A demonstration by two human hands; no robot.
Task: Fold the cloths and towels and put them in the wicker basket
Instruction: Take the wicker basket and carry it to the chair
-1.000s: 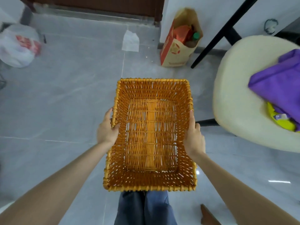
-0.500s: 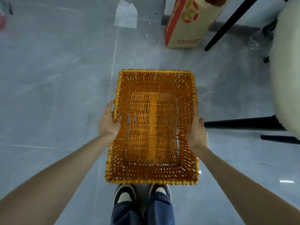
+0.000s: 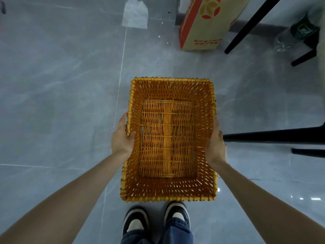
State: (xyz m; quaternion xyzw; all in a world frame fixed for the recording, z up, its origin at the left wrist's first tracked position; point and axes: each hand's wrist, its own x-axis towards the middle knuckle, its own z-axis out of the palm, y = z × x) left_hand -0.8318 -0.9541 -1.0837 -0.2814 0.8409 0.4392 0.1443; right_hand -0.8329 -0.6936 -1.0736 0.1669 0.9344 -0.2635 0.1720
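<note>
Head view. The wicker basket (image 3: 169,190), orange and rectangular, lay between both hands, directly ahead of the person's two black-and-white shoes (image 3: 135,221). Its long axis ran away from the body, and its woven bottom showed across its whole width. The left hand (image 3: 121,138) gripped the left long rim, with the thumb hooked over the rim onto the inner wall and the fingers outside the wall. The right hand (image 3: 215,145) clasped the opposite long rim, its palm against the outer wall, its thumb lying along the rim and its remaining fingers hidden behind the wall. Whether the basket's base touched the grey tiled floor (image 3: 61,88) could not be told. Beyond the basket, a printed paper bag (image 3: 207,25) stood on the floor and a pale scrap of paper (image 3: 135,15) lay to its left. Black furniture legs (image 3: 274,136) crossed the right side.
</note>
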